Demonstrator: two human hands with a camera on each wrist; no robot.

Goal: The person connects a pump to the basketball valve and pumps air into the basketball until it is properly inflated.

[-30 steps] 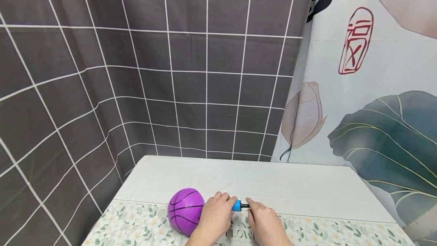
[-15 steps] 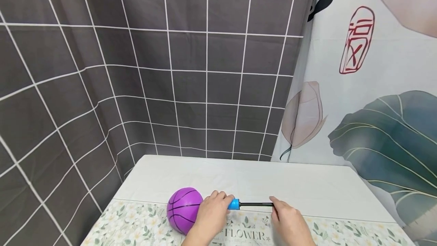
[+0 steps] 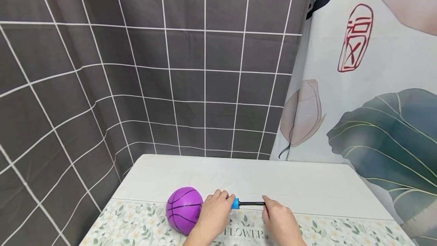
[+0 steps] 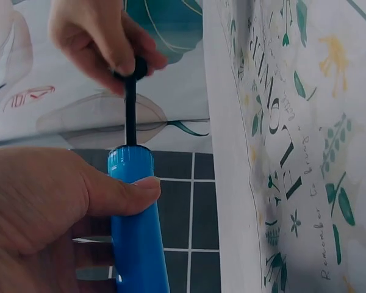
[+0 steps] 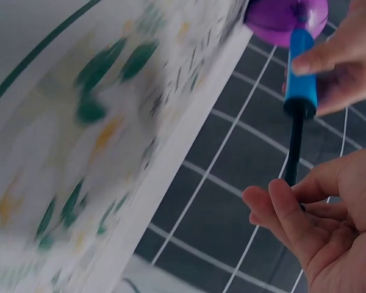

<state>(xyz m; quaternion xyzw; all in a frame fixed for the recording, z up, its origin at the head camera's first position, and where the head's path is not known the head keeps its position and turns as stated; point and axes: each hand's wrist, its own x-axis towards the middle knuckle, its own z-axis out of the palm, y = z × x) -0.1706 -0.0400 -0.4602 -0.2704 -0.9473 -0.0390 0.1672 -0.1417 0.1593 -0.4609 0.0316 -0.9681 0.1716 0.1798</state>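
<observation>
A purple ball (image 3: 183,211) with black basketball lines sits on the table, just left of my left hand (image 3: 212,216). That hand grips the blue barrel of a hand pump (image 4: 138,241), its thumb lying across the barrel near the ribbed collar. My right hand (image 3: 281,221) holds the black handle (image 4: 140,68) at the far end of the pump rod (image 3: 252,203), fingers curled around it. Part of the black rod stands out between the two hands. In the right wrist view, the barrel's other end points at the ball; the head view hides that end behind my left hand.
The table has a white rear strip (image 3: 239,174) and a floral cover (image 3: 133,223) with printed lettering along its front part. A dark grid-patterned curtain (image 3: 184,90) hangs behind and to the left. To the right hangs a white curtain (image 3: 327,124) with leaf prints.
My right hand first drew the handle out to the right, lengthening the visible rod, then came back left a little. The left hand and the ball have stayed nearly in place.
</observation>
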